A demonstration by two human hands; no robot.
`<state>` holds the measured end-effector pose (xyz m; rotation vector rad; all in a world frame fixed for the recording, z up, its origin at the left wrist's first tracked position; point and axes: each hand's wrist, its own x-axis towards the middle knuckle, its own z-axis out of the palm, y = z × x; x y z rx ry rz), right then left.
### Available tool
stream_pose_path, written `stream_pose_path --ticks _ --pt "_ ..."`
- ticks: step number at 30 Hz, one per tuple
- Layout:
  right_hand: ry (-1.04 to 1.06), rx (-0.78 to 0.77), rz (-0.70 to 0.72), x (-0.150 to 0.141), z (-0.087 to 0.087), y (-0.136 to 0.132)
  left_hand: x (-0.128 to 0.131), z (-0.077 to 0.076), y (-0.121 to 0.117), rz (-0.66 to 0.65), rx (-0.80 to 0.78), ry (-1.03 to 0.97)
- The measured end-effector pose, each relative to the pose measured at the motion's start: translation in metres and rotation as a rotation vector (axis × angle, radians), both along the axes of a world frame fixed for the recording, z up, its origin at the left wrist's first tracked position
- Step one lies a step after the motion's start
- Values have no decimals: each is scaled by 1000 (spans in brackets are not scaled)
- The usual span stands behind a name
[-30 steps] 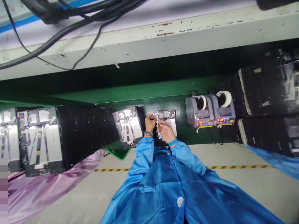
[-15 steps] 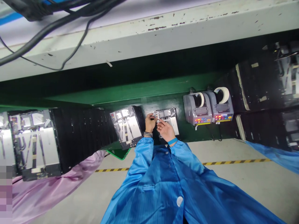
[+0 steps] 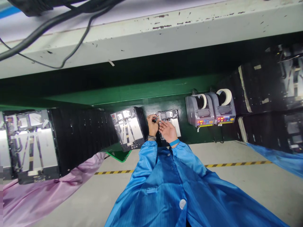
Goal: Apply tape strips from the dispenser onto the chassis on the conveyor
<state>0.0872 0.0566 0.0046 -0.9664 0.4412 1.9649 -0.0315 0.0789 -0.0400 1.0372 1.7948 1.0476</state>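
An opened tablet (image 3: 174, 123) with bare circuitry and a pale silver panel lies on the green bench in front of me, partly covered by my hands. My left hand (image 3: 152, 126) is at its upper left corner, fingers curled in a pinch around something small and dark that I cannot make out. Palm partly turned up, my right hand (image 3: 168, 131) rests over the tablet's left part. Its thumb and fingertips come together close to the left fingers, and whatever is between them is too small to name.
Left of my hands stands a stack of similar opened tablets (image 3: 127, 129); a longer row (image 3: 35, 145) stands further left, by a co-worker's pink sleeve (image 3: 80, 170). Two tape dispensers (image 3: 201, 110) (image 3: 223, 108) are to the right, beside more black stacks (image 3: 262, 126). A white shelf edge (image 3: 142, 41) overhangs.
My left hand has shifted slightly and its fingers are curled more over the small dark thing. My right hand stays nearly in place, its fingers turned a little. The view has moved slightly.
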Motion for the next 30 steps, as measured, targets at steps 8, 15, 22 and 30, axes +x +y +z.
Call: stream_pose_path --ticks 8,15,22,30 --pt "-75 26 30 -1 -2 2 -3 -1 2 -121 -13 69" --pt "-244 105 83 -1 4 -5 -2 3 2 -135 -7 153" --pt "-1082 675 497 14 0 4 -3 0 2 -136 -12 143" --pt "-1254 895 799 28 -25 14 -8 0 5 -202 -36 143"
